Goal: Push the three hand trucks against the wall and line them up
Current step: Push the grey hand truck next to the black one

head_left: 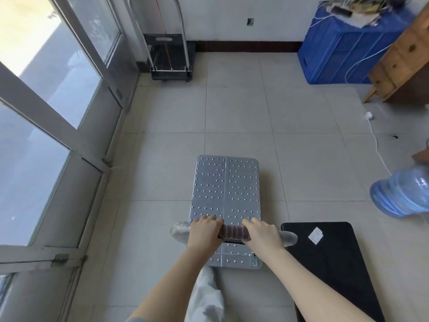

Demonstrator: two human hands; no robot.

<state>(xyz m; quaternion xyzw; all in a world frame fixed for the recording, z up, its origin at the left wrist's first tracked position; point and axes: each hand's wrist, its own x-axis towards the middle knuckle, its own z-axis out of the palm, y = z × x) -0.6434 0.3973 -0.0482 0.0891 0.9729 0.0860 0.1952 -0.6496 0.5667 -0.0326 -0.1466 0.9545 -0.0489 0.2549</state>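
Observation:
A silver studded hand truck (226,189) stands on the tiled floor right in front of me. Both hands grip its handle bar (233,231), which has a black and red grip in the middle. My left hand (205,230) holds the bar left of the grip, my right hand (262,232) right of it. A black hand truck (170,59) with a tall silver handle stands in the far left corner against the wall. The black deck of a third hand truck (332,263) lies on the floor to my right.
Glass doors (46,135) line the left side. A blue crate (343,49) and a wooden stool (404,63) stand at the far right by the wall. A white cable (377,149) runs over the floor toward a blue water jug (401,194) lying on the right.

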